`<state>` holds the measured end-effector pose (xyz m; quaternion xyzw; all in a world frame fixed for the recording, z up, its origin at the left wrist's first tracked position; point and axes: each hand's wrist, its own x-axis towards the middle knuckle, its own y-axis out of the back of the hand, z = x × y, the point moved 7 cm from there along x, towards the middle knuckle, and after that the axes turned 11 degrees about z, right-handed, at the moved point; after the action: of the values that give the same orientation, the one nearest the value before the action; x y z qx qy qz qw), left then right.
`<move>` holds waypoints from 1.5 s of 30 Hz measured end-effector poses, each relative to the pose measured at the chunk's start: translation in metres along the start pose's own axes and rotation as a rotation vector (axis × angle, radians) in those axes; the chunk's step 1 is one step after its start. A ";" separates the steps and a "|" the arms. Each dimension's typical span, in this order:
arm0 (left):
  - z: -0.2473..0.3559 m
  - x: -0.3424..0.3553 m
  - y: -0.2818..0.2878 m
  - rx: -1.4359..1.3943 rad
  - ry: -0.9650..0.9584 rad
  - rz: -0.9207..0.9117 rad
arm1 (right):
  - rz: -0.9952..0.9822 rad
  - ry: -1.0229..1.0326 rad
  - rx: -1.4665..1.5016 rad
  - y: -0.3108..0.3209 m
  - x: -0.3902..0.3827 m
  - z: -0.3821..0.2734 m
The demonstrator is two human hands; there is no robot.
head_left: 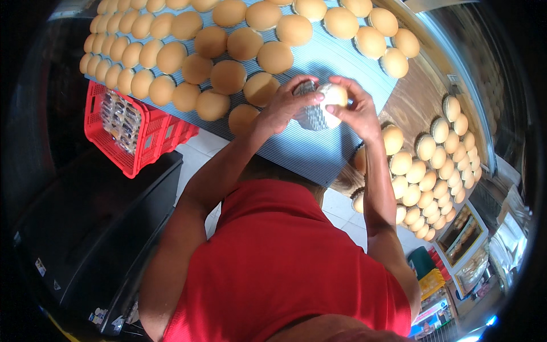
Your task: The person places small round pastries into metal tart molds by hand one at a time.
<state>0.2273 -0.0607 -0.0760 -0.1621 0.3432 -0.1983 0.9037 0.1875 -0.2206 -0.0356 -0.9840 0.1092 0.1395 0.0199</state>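
Observation:
At the middle of a pale blue ridged sheet [359, 85], my left hand [285, 105] grips a grey, crinkled, cup-like piece [309, 118] with its thumb across the top. My right hand [356, 108] is closed on a pale, cream-and-golden round bun [337, 93] pressed against that grey piece. The two held things overlap, so their exact boundary is unclear. Rows of golden-brown round buns [228, 77] lie on the sheet to the left and behind my hands.
Many paler buns [427, 182] sit on a wooden board [413, 97] at the right. A red crate [162, 125] with small packages stands below the sheet at the left, beside a black cabinet [85, 228]. Shelves and containers [430, 282] are at the lower right.

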 end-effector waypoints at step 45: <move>0.033 -0.136 -0.026 0.145 -0.818 -0.386 | 0.224 0.245 -0.944 0.032 -0.056 0.036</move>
<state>0.1507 -0.0146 0.0344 -0.2243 -0.0931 -0.3064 0.9204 0.1186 -0.2379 -0.0546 -0.8770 0.1408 0.0583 -0.4557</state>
